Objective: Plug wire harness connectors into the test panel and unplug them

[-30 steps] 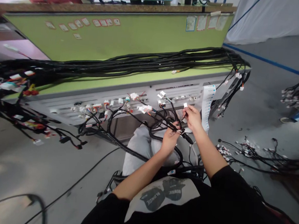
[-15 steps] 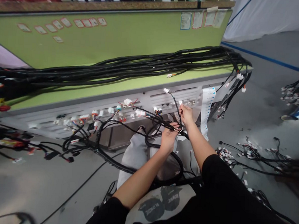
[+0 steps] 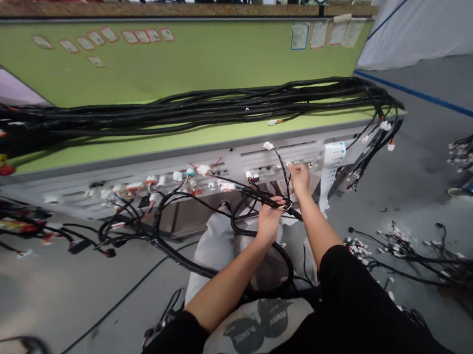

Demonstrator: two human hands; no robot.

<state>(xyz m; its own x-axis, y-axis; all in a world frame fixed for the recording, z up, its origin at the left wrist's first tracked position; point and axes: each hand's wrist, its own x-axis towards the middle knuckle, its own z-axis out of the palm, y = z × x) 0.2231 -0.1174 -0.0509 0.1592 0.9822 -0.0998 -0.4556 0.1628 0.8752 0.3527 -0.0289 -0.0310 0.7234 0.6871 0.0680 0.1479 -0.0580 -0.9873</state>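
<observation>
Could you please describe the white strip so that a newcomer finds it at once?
Below the green board, find the grey panel. Near its right end, right of the right hand, hangs a white strip. Unlike the small connectors along the panel, it is long, flat and dotted with blue.

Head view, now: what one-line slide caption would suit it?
The left hand holds a black wire bundle while the right hand is at the grey connector panel.

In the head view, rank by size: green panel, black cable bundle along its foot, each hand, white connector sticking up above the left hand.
1. Green panel
2. Black cable bundle
3. Left hand, right hand: too close to rank
4. White connector
</observation>
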